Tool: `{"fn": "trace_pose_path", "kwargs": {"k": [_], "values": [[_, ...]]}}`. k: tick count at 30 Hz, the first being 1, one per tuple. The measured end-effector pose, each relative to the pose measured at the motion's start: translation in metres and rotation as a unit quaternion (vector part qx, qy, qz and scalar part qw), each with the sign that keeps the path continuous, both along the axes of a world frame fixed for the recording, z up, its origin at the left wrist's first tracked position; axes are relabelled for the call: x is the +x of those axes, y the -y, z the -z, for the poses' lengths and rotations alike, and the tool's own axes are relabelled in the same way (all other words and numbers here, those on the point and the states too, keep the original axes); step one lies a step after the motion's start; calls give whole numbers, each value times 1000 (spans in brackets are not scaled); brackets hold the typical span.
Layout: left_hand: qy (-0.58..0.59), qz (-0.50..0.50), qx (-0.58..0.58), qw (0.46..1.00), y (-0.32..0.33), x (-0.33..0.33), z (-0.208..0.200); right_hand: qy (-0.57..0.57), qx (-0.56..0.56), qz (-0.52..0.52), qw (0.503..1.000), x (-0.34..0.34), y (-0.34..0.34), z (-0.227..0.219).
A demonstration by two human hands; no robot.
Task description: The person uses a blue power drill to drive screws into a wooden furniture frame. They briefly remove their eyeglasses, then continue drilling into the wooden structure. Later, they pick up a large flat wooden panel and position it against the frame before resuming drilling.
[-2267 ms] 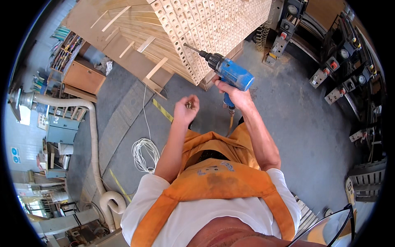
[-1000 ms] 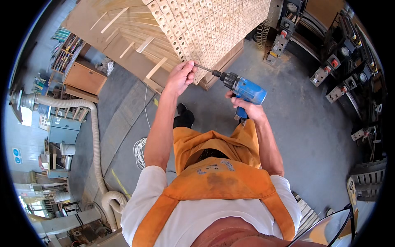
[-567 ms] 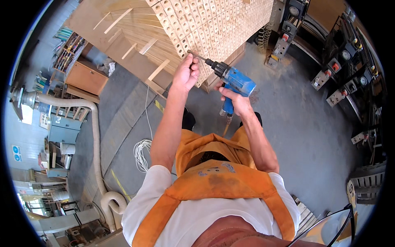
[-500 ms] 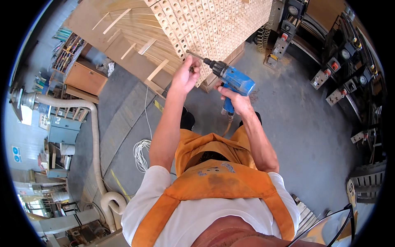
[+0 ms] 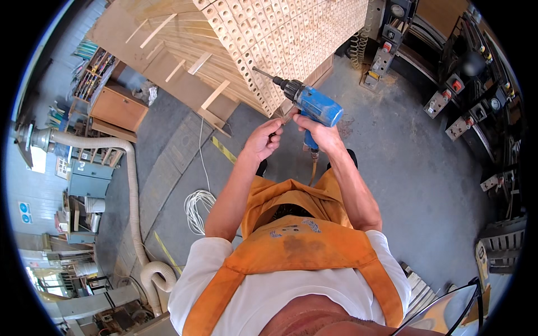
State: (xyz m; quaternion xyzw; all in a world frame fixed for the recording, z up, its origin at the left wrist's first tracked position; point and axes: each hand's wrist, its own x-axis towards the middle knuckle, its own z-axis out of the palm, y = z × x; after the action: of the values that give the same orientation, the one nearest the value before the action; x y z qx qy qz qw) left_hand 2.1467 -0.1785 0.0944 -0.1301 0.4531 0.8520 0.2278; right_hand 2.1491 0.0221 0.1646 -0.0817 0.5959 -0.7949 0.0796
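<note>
My right hand [image 5: 318, 132] is wrapped around the handle of a blue power drill [image 5: 319, 105] with a black chuck. Its long bit [image 5: 262, 72] points up and left, the tip over the edge of a large stack of pale wooden blocks [image 5: 269, 59] drilled with rows of round holes; whether it touches them I cannot tell. Just left of the drill handle, below the stack's near corner, my left hand [image 5: 263, 141] is closed with its fingertips pinched together. Something small and dark seems to show between them, too small to name.
Loose wooden strips [image 5: 215, 95] lie on a brown board [image 5: 140, 61] at the upper left. A coil of white cable [image 5: 199, 211] and a ribbed hose [image 5: 134, 196] are on the floor to the left. Machines with red switches [image 5: 455, 85] line the right side.
My left hand has come down from beside the bit tip to near the drill handle, fingers still closed. The drill has shifted slightly left and stays in my right hand.
</note>
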Motion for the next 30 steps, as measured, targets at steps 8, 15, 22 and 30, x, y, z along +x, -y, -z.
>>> {"fn": "trace_pose_path", "kwargs": {"k": [8, 15, 22, 30], "values": [[10, -50, 61, 997, 13, -8, -9, 13, -56, 15, 998, -4, 1, 8], [-86, -81, 15, 993, 23, -26, -37, -10, 62, -16, 998, 7, -15, 10], [-122, -46, 92, 987, 25, -47, -55, 59, -57, -71, 994, 24, -42, 37], [-127, -31, -126, 983, 12, -60, -67, 29, -7, -52, 998, 22, -44, 52]]}}
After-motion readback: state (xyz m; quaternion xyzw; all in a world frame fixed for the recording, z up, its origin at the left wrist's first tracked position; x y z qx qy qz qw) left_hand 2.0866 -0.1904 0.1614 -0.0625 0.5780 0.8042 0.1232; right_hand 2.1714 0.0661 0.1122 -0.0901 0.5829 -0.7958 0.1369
